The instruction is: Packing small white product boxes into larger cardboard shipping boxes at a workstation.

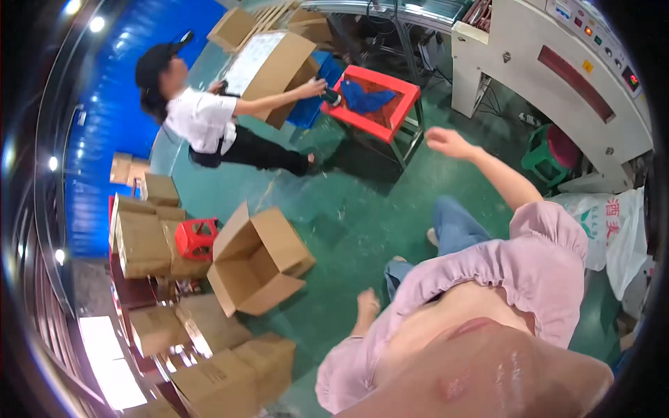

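Note:
My right hand [449,143] is stretched out in front of me at the end of a bare forearm, fingers loosely curled and holding nothing. It hangs in the air near a red-framed stand [401,87] with a blue cloth [366,97] on it. My left hand [367,303] hangs low by my side, empty, over the green floor [348,216]. An open, empty cardboard box [258,261] lies on the floor to the left of that hand, apart from it. I wear a pink top and blue jeans.
A co-worker in a white shirt and black cap [198,115] grips a large cardboard box [279,66] at the back. Sealed boxes [143,244] and a red stool [195,237] crowd the left. A white machine [557,83], green stool [550,153] and white sack [606,223] stand right.

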{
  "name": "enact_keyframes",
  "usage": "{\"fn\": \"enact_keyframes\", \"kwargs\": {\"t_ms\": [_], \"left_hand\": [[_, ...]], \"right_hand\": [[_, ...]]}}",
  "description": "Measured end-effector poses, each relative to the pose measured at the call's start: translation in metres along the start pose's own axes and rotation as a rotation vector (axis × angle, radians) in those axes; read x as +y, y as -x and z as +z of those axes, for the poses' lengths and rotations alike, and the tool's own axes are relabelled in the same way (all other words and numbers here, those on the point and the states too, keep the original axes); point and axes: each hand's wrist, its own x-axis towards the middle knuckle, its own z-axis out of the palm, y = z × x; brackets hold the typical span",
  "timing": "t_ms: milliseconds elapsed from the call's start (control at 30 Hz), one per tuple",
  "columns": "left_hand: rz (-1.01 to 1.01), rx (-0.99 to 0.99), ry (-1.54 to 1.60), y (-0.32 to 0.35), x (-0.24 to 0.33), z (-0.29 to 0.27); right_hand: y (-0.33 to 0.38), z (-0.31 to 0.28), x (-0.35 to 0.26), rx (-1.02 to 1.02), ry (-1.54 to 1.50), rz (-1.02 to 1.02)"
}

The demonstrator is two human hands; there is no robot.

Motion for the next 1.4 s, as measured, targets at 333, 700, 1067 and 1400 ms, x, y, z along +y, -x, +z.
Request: {"fn": "enact_keyframes", "kwargs": {"t_ms": [333, 700, 1067, 1400], "left_hand": [[-0.224, 0.819, 0.896, -0.344, 0.117, -0.248], [0.012, 0.536, 1.108, -0.911, 0.187, -0.611], [0.248, 0.57, 0.511, -1.11, 0.294, -0.652], [0.08, 0.608, 0.737, -1.258, 0.262, -0.685]], "right_hand": [[-0.224, -0.196, 0.159, 0.585, 0.274, 0.14], [-0.414, -0.309, 0.213, 1.009, 0.299, 0.184], [-0.377, -0.37, 0.224, 0.926, 0.494, 0.223], [-0.385, -0.379, 0.195, 0.82, 0.777, 0.241]]}}
